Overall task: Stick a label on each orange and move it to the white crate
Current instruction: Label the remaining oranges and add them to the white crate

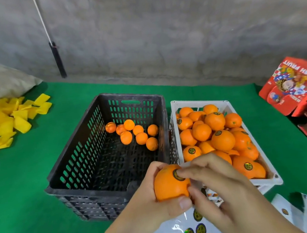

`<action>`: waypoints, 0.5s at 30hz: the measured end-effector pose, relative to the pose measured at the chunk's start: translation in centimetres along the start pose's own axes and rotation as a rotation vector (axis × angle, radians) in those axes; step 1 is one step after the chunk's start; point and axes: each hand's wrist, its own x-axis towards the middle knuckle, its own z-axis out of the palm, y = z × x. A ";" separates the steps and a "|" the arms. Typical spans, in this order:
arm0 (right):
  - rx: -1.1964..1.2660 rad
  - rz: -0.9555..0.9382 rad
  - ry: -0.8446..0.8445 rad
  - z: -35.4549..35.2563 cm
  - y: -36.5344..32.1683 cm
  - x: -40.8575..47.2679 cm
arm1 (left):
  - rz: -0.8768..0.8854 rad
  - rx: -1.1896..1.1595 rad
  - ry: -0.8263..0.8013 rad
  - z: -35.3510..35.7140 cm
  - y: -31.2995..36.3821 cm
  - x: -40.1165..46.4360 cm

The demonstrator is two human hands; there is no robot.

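Here, left hand (148, 198) cupping orange (168, 186), right fingertips (181, 174) pressing label (176, 175)

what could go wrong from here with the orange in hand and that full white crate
1. The label is being pressed by one fingertip of the right hand; an edge might stay lifted and peel later.
2. The white crate is heaped above its rim, so the held orange or a neighbour might roll out.
3. The left hand holds the orange above the sticker sheet; setting it down there could crease labels.
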 end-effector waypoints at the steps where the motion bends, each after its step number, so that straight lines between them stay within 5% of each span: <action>1: -0.005 0.017 -0.046 0.2 0.0 -0.2 | -0.009 -0.014 0.018 0.0 -0.2 0.0; 5: -0.071 0.060 -0.118 1.8 -0.1 -0.9 | 0.002 -0.113 -0.026 0.7 -0.2 0.1; 15: 0.128 0.072 0.171 1.8 2.0 -1.0 | 0.057 -0.087 -0.165 0.5 -0.4 1.8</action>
